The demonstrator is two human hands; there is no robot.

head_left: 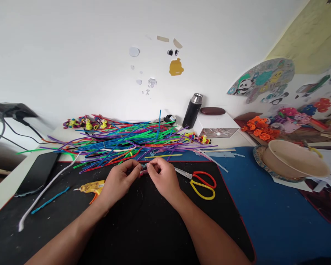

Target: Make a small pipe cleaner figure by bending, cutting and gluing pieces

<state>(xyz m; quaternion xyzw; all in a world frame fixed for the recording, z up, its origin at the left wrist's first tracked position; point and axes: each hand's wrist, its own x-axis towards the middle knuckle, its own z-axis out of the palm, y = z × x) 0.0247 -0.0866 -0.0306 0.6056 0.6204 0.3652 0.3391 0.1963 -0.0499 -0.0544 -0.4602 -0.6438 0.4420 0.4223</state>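
Note:
Over the black mat (143,228), my left hand (119,181) and my right hand (164,178) meet, thumbs and fingers pinched. Between the fingertips runs a short dark-pink pipe cleaner (144,171), each hand closed on one end. A light-blue bit shows just above it; whether the two are joined I cannot tell. Beside my left wrist lies a yellow hot glue gun (92,187), its nozzle pointing left. Scissors (194,180) with red and yellow handles rest right of my right hand. Behind both hands spreads a heap of coloured pipe cleaners (138,138).
A phone (38,173), a twisted blue pipe cleaner (50,200) and a white cord (49,187) are at left. A black flask (192,112) and white box (217,125) stand at the wall. Glue sticks (220,154) lie before them; a beige bowl (295,158) sits right.

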